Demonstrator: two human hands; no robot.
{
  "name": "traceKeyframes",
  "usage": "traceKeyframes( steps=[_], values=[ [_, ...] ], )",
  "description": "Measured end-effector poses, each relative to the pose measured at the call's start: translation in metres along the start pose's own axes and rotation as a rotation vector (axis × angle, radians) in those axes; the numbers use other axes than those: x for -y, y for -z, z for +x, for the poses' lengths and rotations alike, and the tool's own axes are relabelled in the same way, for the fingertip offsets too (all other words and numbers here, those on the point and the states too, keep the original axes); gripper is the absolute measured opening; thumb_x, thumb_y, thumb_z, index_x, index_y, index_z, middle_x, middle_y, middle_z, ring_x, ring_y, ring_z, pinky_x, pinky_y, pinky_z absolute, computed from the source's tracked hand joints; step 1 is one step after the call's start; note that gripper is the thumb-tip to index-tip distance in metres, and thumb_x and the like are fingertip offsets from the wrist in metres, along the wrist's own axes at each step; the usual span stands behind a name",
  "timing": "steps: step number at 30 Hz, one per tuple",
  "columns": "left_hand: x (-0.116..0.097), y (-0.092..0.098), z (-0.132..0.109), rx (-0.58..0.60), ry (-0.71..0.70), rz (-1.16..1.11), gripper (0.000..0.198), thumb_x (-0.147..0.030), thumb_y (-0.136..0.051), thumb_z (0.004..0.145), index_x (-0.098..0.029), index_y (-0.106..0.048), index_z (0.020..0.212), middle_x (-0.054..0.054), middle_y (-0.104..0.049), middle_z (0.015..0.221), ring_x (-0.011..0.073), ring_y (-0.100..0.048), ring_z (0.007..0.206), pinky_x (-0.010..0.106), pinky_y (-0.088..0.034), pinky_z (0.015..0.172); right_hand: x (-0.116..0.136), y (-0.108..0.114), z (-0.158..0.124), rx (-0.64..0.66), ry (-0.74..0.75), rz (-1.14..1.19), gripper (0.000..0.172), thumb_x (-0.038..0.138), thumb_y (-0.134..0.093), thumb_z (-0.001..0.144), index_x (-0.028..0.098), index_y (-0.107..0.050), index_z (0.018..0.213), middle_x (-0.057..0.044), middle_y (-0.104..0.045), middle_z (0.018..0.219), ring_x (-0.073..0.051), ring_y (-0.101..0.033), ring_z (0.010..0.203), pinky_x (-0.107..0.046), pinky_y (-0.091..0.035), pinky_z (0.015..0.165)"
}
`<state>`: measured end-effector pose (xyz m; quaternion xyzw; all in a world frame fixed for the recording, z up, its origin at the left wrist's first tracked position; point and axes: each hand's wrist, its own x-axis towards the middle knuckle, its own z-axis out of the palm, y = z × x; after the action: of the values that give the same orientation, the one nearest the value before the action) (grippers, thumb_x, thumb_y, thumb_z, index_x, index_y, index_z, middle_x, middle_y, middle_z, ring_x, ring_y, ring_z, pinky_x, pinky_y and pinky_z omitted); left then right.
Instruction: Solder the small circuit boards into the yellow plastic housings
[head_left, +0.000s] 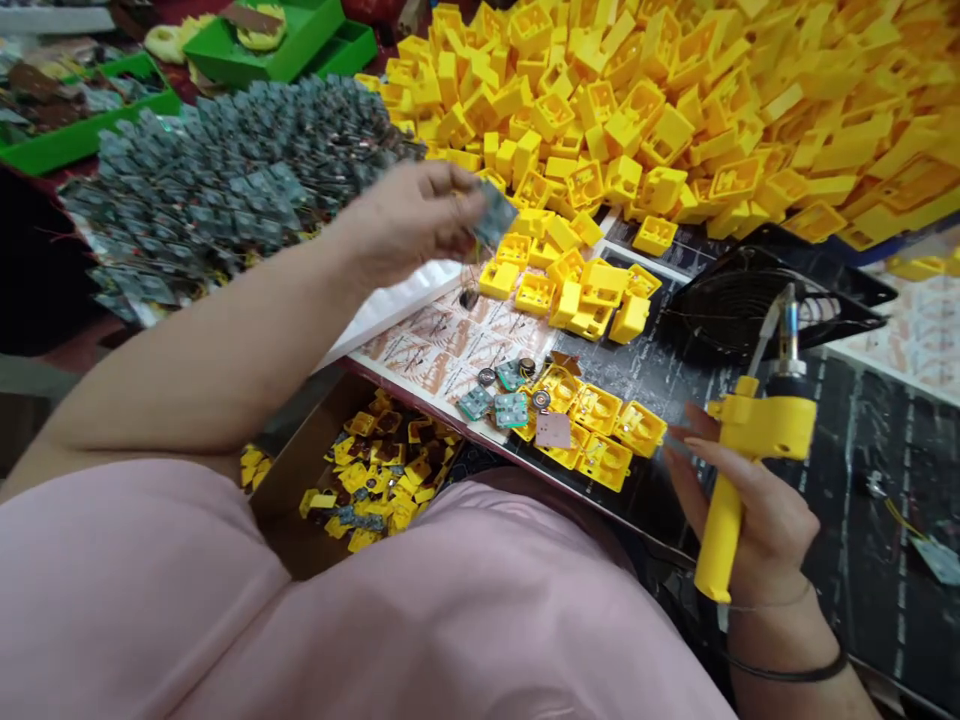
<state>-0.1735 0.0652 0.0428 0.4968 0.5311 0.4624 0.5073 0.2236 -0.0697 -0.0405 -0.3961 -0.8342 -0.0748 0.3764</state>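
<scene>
My left hand (412, 220) pinches a small grey-green circuit board (495, 212) between thumb and fingers, above the table. Thin wires run down from the board to a small dark round part (469, 298). In my right hand (776, 525) is a yellow soldering gun (766, 428), its metal tip pointing up; the fingers reach out loosely past its handle. Just left of that hand stand open yellow plastic cases (641, 428) in short rows. Several loose circuit boards (511, 410), round discs and a pinkish square plate (553, 430) lie beside and on the cases.
A big heap of yellow cases (660, 110) covers the back. Many wired circuit boards (225, 170) are piled at left, near green trays (277, 50). A black fan (735, 310) stands at right. Below the table edge, a cardboard box (292, 510) contains yellow pieces.
</scene>
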Motion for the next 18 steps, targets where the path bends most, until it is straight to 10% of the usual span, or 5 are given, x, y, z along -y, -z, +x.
traceKeyframes(
  steps=[9, 14, 18],
  values=[
    [0.020, -0.117, -0.048, 0.737, 0.296, -0.158, 0.046, -0.034, -0.107, 0.073, -0.017, -0.065, 0.082, -0.005, -0.065, 0.070, 0.0067, -0.061, 0.059, 0.019, -0.043, 0.057, 0.044, -0.022, 0.058, -0.087, -0.037, 0.225, 0.039, 0.025, -0.080, 0.103, 0.029, -0.059, 0.135, -0.004, -0.083, 0.126, -0.024, -0.084, 0.112, -0.038, -0.073, 0.094],
    [0.030, -0.124, -0.058, 0.774, 0.442, -0.383, 0.064, -0.054, -0.112, 0.059, -0.015, -0.066, 0.079, -0.004, -0.070, 0.073, 0.0072, -0.066, 0.065, 0.017, -0.052, 0.061, 0.042, -0.018, 0.055, -0.125, 0.064, 0.043, 0.043, 0.025, -0.084, 0.100, 0.027, -0.059, 0.136, -0.005, -0.083, 0.116, -0.024, -0.084, 0.100, -0.036, -0.070, 0.087],
    [0.031, -0.127, -0.066, 0.622, 0.550, -0.413, 0.029, -0.026, -0.093, 0.090, -0.016, -0.066, 0.088, -0.002, -0.072, 0.077, 0.0098, -0.069, 0.064, 0.022, -0.059, 0.063, 0.046, -0.016, 0.050, -0.176, 0.084, 0.027, 0.045, 0.022, -0.089, 0.095, 0.026, -0.063, 0.132, -0.004, -0.084, 0.107, -0.023, -0.084, 0.092, -0.033, -0.070, 0.079]
  ],
)
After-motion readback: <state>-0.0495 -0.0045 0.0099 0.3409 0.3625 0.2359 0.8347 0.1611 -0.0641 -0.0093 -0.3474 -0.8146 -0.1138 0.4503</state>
